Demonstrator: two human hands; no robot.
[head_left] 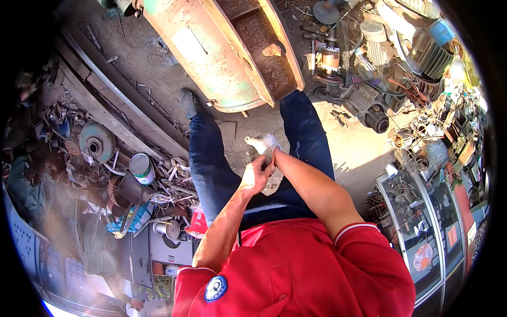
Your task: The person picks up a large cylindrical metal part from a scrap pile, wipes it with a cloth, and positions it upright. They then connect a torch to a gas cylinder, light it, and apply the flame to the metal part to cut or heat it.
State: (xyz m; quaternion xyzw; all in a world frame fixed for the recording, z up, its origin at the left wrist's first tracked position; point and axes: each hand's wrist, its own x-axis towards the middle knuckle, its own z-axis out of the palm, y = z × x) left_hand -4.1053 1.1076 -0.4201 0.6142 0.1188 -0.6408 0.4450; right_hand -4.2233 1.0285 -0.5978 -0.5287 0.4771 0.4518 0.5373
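My right hand (262,145) wears a whitish knitted work glove (270,141) and is held between my knees. At least one gloved finger stretches out to the left, and I see nothing held in that hand. My bare left hand (256,175) reaches across to the right wrist, its fingers closed on the glove's cuff. Just below the hands, between my thighs, is a pale stained patch (273,185) that I cannot make out clearly. My legs, in dark blue trousers (211,153), are spread to either side.
Ahead stands a large rusty, pale-green metal housing (211,53) with an open channel. Long steel beams (105,95) lie on the left, near a round flanged part (97,142) and a paint can (141,168). Motor parts (367,108) and scrap fill the right, above a glass-paned frame (417,222).
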